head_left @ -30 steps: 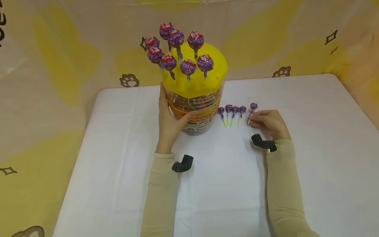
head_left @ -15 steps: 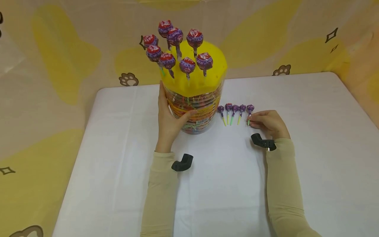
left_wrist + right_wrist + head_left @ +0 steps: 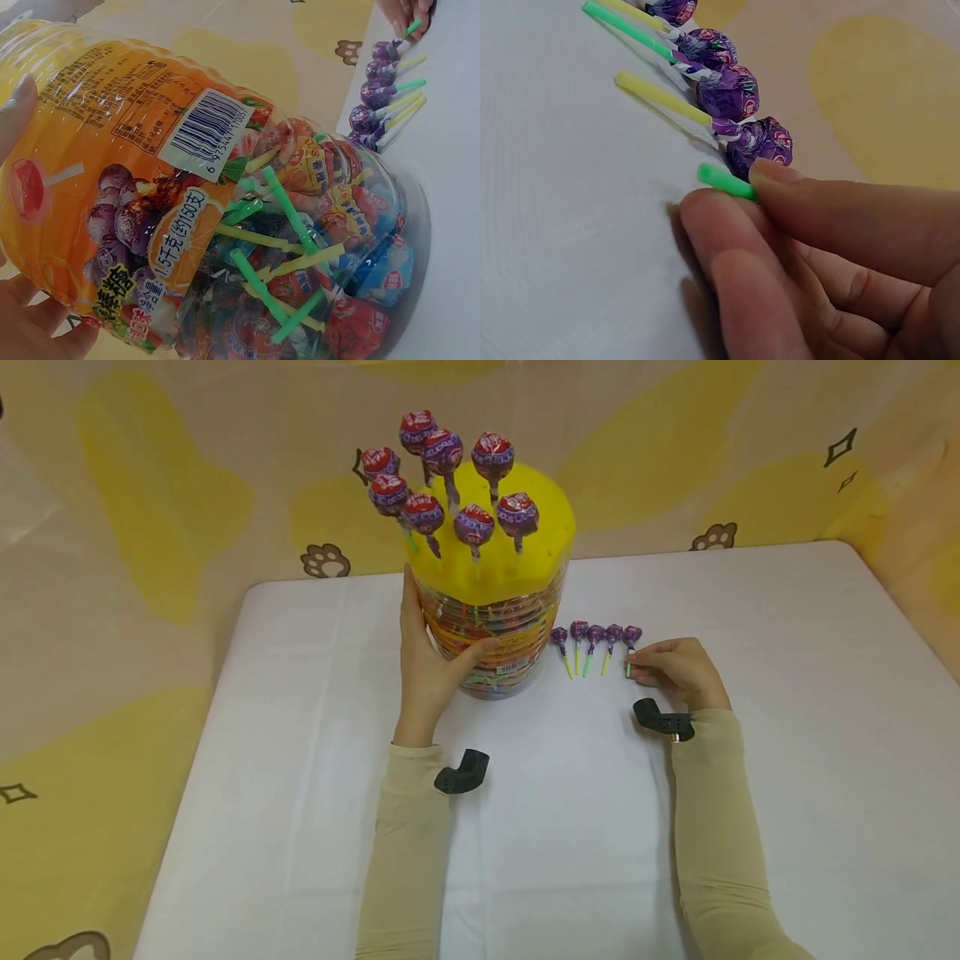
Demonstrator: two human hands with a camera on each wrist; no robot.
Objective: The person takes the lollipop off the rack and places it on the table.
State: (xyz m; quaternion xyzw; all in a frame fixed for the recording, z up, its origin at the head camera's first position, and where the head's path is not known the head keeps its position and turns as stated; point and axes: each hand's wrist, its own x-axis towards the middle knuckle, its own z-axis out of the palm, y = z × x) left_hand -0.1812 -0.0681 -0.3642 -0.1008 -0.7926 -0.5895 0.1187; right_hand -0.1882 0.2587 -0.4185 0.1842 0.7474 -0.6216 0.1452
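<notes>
My left hand (image 3: 430,672) grips the side of a large clear candy jar (image 3: 487,668), thumb across its front and fingers behind its left side. Several purple-wrapped lollipops (image 3: 474,527) stand upright in the jar's yellow top (image 3: 521,578). To the right, my right hand (image 3: 678,667) pinches the green stick of a lollipop (image 3: 632,632) between thumb and fingers, low at the table. In the right wrist view only the end of that green stick (image 3: 724,182) shows; the fingers hide the candy. It lines up at the right end of a row of lollipops (image 3: 596,633) lying heads away from me.
The jar and the row stand on a white-covered table (image 3: 555,810), the row just right of the jar. A yellow patterned backdrop (image 3: 637,460) rises behind the table. Through the jar wall, wrapped candies and coloured sticks (image 3: 289,247) are visible.
The lollipop in my right hand has come down and slightly left, its head now level with the row's heads. My left hand still holds the jar in place.
</notes>
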